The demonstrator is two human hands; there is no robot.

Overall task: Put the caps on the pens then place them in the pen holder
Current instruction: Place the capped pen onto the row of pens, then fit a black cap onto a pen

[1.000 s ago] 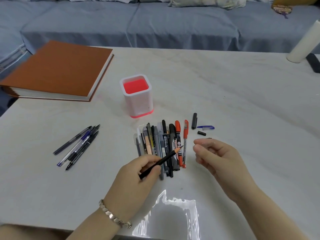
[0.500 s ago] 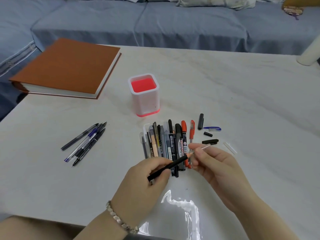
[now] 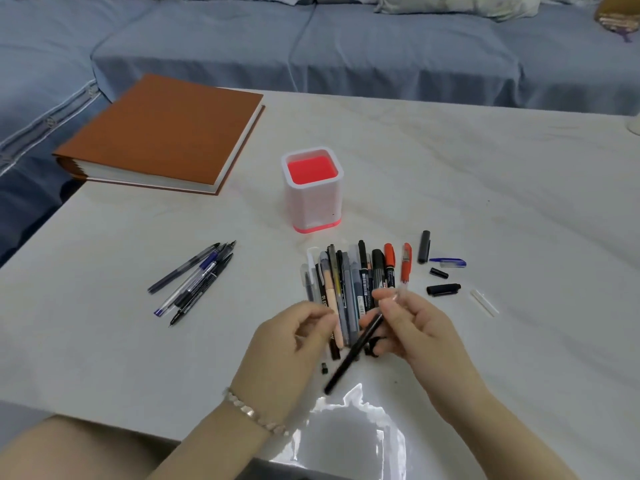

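White marble-look worktop point(image 3: 485, 202). Brown hardcover book point(image 3: 166, 133) far left, not in play. White square pen holder with red inside point(image 3: 313, 202) stands upright just beyond the pile and looks empty.

Pile of mixed pens and markers point(image 3: 349, 278) lies centre, between the holder and the hands. Loose group of uncapped pens point(image 3: 194, 278) lies left, well apart.

Right hand point(image 3: 415, 327) pinches a thin black pen point(image 3: 349, 358) at its far end; the rest hangs free toward the near edge. Left hand point(image 3: 291, 344) is beside it, fingers loosely curled, apparently holding nothing.

Clear cap point(image 3: 398, 295) seems to be on the pen tip, but it is too blurred to tell if it is seated.

Black clip cap point(image 3: 443, 289) and clear tube cap point(image 3: 485, 303) lie right.

Risks:
- One-end pinch: the pen could pivot or slip out.
- A half-seated cap could pop off when the pen drops into the holder.
- The free tail could sweep the pile on the way over and scatter the pens.
- Hitting the rim could tip the tall holder.
- Caps could roll if nudged.
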